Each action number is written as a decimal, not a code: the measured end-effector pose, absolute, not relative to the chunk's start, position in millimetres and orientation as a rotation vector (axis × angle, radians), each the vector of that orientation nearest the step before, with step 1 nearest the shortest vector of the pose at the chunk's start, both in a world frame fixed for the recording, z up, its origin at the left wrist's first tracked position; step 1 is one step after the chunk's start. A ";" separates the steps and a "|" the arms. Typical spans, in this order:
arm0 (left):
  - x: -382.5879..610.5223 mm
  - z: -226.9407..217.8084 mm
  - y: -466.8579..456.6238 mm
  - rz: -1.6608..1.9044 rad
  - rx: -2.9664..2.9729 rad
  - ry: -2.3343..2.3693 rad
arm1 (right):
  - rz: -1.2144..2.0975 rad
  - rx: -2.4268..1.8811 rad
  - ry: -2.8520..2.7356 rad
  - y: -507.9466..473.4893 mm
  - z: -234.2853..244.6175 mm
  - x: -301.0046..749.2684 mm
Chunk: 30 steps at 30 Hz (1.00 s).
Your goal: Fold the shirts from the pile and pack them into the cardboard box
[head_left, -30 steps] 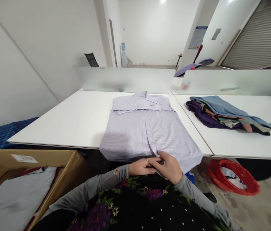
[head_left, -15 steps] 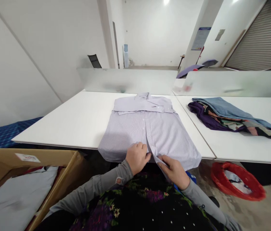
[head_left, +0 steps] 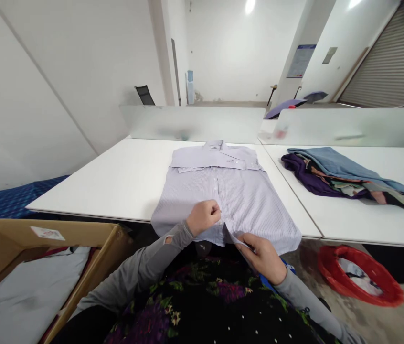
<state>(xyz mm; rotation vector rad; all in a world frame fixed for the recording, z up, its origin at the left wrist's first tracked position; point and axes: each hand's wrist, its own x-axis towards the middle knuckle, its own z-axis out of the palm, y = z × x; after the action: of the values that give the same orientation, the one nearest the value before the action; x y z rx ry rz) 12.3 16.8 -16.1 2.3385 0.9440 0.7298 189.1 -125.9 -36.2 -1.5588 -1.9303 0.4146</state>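
Note:
A pale lilac striped shirt [head_left: 252, 196] lies front up, collar at the far side, sleeves folded across its chest. Its lower hem hangs over the near table edge. My left hand [head_left: 204, 217] is closed over the button placket near the hem, fingers curled; whether cloth or a button is pinched there is hidden. To its right, my right hand [head_left: 263, 255] grips the shirt's other front edge between thumb and fingers, lifting that corner off the body of the shirt.
The white table [head_left: 109, 177] ends at a frosted divider [head_left: 195, 122]. Folded clothes [head_left: 345, 174] lie on the adjoining table at right. A cardboard box [head_left: 109, 243] holding garments stands at lower left. A red bag [head_left: 361, 277] sits on the floor at right.
My left hand has moved up from the hem onto the placket and its fingers have curled tighter. My right hand keeps its hold on the front edge. The view has shifted slightly.

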 end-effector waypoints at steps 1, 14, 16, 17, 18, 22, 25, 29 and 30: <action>13.7 -19.2 18.5 0.733 2.324 0.920 | 0.420 -1.563 -1.905 -125.7 -36.3 189.6; -13.8 -56.2 7.7 0.663 2.878 0.480 | 0.387 -1.394 -1.727 -134.0 -12.9 179.0; -15.6 -54.7 9.2 0.644 2.813 0.432 | 0.374 -1.402 -1.930 -127.7 -19.1 176.1; -15.9 -53.8 10.3 0.651 2.760 0.408 | 0.380 -1.406 -2.080 -123.6 -25.0 175.0; -16.1 -53.0 11.2 0.671 2.695 0.384 | 0.392 -1.412 -2.228 -119.3 -32.4 174.4; -17.4 -51.0 10.2 0.829 2.445 0.411 | 0.474 -1.532 -2.410 -104.8 -66.6 177.1; -18.7 -48.7 7.0 0.900 2.396 0.495 | 0.552 -1.601 -2.330 -101.1 -78.2 180.3; -15.5 -38.9 13.7 0.951 2.488 0.558 | 0.648 -1.413 -2.215 -101.3 -62.0 178.8; -13.4 -35.9 17.6 0.972 2.532 0.603 | 0.613 -1.357 -2.146 -100.5 -55.4 178.2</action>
<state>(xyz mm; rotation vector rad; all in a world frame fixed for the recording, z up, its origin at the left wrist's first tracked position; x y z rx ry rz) -13.4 17.6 -35.9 2.5320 0.6033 0.9719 178.2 -100.5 -55.4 -1.3567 -2.1461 0.6133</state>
